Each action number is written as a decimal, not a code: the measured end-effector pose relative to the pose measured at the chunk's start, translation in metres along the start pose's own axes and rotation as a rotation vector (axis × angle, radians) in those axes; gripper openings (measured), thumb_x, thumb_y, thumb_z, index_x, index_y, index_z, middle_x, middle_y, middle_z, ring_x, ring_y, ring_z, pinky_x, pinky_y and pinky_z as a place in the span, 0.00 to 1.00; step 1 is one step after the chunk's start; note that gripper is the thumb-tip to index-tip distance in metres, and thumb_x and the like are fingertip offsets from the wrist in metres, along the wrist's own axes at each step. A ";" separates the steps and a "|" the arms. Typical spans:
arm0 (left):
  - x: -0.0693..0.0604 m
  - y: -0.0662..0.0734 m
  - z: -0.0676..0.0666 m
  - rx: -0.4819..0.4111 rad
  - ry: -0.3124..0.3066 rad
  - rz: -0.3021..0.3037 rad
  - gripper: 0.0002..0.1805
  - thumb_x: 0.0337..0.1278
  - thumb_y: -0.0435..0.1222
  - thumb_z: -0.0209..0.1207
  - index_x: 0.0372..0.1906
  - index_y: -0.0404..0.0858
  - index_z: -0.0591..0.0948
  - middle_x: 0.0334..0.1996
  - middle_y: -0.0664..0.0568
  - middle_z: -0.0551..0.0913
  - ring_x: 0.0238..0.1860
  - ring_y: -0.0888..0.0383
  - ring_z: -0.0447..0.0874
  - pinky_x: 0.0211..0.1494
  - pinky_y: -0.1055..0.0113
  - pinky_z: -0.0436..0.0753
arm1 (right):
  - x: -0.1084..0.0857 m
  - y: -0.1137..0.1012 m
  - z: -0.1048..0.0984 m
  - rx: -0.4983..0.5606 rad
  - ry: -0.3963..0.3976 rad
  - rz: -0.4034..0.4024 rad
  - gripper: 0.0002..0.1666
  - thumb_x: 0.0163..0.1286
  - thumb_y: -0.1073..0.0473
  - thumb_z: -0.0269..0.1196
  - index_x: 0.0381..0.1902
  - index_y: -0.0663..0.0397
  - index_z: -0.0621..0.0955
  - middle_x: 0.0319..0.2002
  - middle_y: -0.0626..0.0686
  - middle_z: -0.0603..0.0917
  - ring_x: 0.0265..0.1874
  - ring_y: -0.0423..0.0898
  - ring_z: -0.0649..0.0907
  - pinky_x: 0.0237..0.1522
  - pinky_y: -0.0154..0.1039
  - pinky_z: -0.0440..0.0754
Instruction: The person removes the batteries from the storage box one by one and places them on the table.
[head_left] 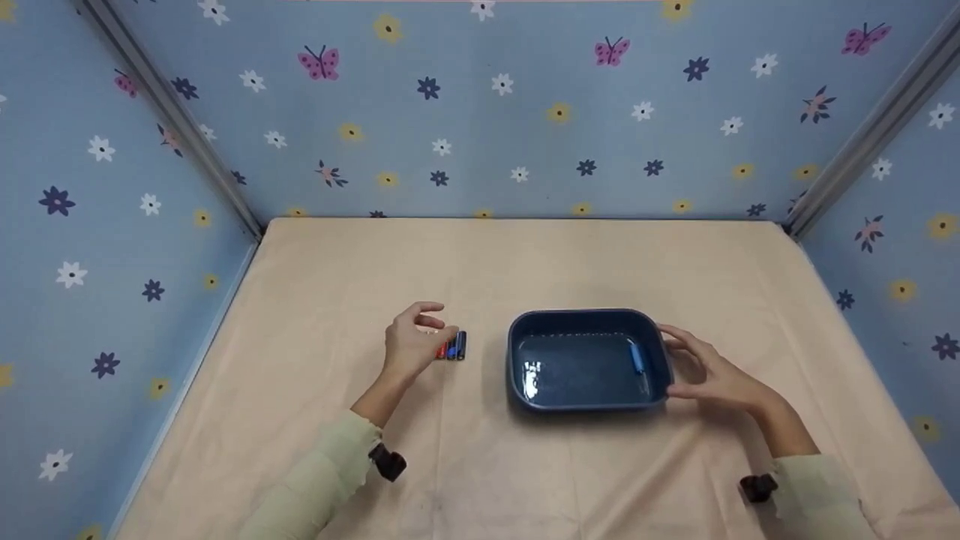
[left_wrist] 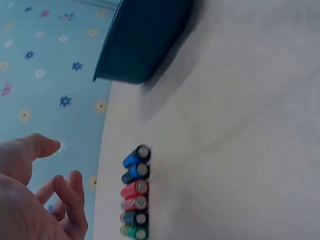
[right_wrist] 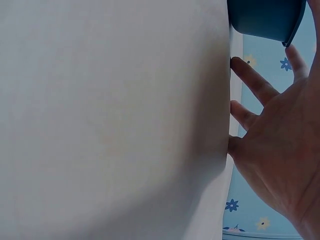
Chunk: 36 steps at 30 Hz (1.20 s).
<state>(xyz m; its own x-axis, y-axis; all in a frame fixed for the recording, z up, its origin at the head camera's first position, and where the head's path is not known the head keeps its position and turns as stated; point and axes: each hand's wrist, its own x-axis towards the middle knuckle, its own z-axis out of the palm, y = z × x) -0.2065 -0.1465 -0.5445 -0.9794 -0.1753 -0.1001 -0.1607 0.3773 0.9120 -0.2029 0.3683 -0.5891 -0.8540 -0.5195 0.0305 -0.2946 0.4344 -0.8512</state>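
A row of several batteries (head_left: 460, 346) lies on the cloth, partly covered by my left hand (head_left: 409, 345) in the head view. The left wrist view shows them side by side: blue batteries (left_wrist: 136, 172), red ones (left_wrist: 135, 189), a dark one and a green one (left_wrist: 134, 231). My left hand hovers near the row, thumb and fingers apart, nothing between them. To the right stands a dark blue rectangular dish (head_left: 577, 375), with one light blue battery (head_left: 637, 358) inside near its right wall. At the dish's right rim, my right hand (head_left: 716, 379) touches it with spread fingers.
A pale peach cloth (head_left: 360, 277) with some wrinkles covers the table. Blue flowered panels (head_left: 480, 112) rise behind it and on both sides, with metal posts (head_left: 172, 112) at the corners.
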 end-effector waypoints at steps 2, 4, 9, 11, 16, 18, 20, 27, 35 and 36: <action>-0.004 0.003 0.006 -0.004 -0.023 0.021 0.26 0.65 0.36 0.76 0.66 0.39 0.87 0.47 0.44 0.91 0.33 0.60 0.86 0.33 0.73 0.82 | -0.001 0.000 0.000 0.000 0.001 0.005 0.59 0.67 0.66 0.78 0.91 0.46 0.63 0.86 0.66 0.69 0.74 0.21 0.72 0.78 0.88 0.46; -0.008 0.006 0.011 -0.002 -0.038 0.042 0.24 0.64 0.36 0.76 0.65 0.40 0.88 0.46 0.44 0.91 0.34 0.60 0.86 0.34 0.73 0.83 | -0.002 0.000 0.001 0.000 0.000 0.012 0.59 0.67 0.66 0.78 0.91 0.46 0.63 0.86 0.66 0.70 0.74 0.21 0.71 0.78 0.87 0.46; -0.015 0.014 0.022 0.009 -0.057 0.099 0.23 0.63 0.36 0.77 0.62 0.41 0.89 0.43 0.45 0.92 0.37 0.59 0.85 0.38 0.70 0.81 | -0.004 -0.002 0.002 -0.016 0.004 0.038 0.59 0.68 0.64 0.79 0.91 0.44 0.63 0.86 0.66 0.70 0.73 0.18 0.70 0.78 0.88 0.46; -0.016 0.015 0.028 0.032 -0.055 0.122 0.23 0.62 0.37 0.78 0.62 0.41 0.89 0.43 0.46 0.93 0.37 0.58 0.84 0.39 0.69 0.80 | -0.004 -0.002 0.002 -0.019 0.004 0.041 0.59 0.68 0.64 0.78 0.91 0.43 0.63 0.86 0.65 0.69 0.73 0.17 0.69 0.78 0.89 0.45; -0.020 0.021 0.046 0.073 -0.072 0.160 0.24 0.62 0.38 0.79 0.62 0.42 0.89 0.46 0.43 0.94 0.33 0.61 0.84 0.37 0.70 0.78 | -0.004 -0.003 0.000 -0.013 0.006 0.030 0.59 0.68 0.64 0.78 0.91 0.44 0.63 0.86 0.65 0.70 0.74 0.20 0.70 0.78 0.88 0.46; -0.021 0.026 0.051 0.059 -0.093 0.166 0.24 0.62 0.38 0.79 0.63 0.42 0.89 0.47 0.42 0.94 0.30 0.62 0.84 0.35 0.71 0.78 | -0.002 -0.003 0.000 -0.012 0.006 0.031 0.60 0.68 0.64 0.79 0.91 0.43 0.63 0.86 0.64 0.70 0.74 0.20 0.70 0.78 0.88 0.46; -0.023 0.031 0.055 0.050 -0.112 0.165 0.25 0.63 0.38 0.79 0.64 0.42 0.89 0.46 0.44 0.94 0.29 0.63 0.84 0.34 0.71 0.78 | -0.001 -0.003 0.000 -0.014 0.001 0.031 0.60 0.68 0.64 0.79 0.91 0.42 0.63 0.86 0.63 0.70 0.74 0.20 0.70 0.78 0.87 0.47; -0.029 0.044 0.071 0.021 -0.188 0.157 0.26 0.63 0.38 0.79 0.64 0.40 0.88 0.44 0.44 0.94 0.30 0.63 0.80 0.34 0.72 0.76 | 0.000 -0.001 0.002 -0.025 0.001 0.037 0.60 0.67 0.63 0.79 0.91 0.42 0.63 0.87 0.61 0.70 0.73 0.18 0.70 0.78 0.89 0.47; -0.035 0.054 0.092 -0.009 -0.233 0.184 0.25 0.62 0.36 0.79 0.63 0.38 0.88 0.45 0.43 0.95 0.46 0.49 0.91 0.52 0.63 0.83 | -0.001 -0.003 -0.001 -0.023 -0.006 0.056 0.60 0.69 0.63 0.79 0.91 0.40 0.62 0.88 0.63 0.67 0.73 0.17 0.68 0.78 0.89 0.48; -0.036 0.055 0.094 -0.015 -0.243 0.188 0.25 0.62 0.36 0.79 0.63 0.38 0.88 0.46 0.43 0.95 0.49 0.45 0.92 0.55 0.61 0.84 | -0.001 -0.004 -0.001 -0.023 -0.009 0.057 0.60 0.69 0.62 0.79 0.92 0.40 0.62 0.88 0.63 0.67 0.73 0.17 0.68 0.78 0.89 0.48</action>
<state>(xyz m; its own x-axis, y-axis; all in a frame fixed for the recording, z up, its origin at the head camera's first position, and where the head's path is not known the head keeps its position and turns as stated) -0.1913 -0.0338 -0.5285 -0.9926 0.1199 -0.0198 0.0260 0.3686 0.9292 -0.2017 0.3679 -0.5855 -0.8658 -0.4998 -0.0224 -0.2555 0.4802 -0.8391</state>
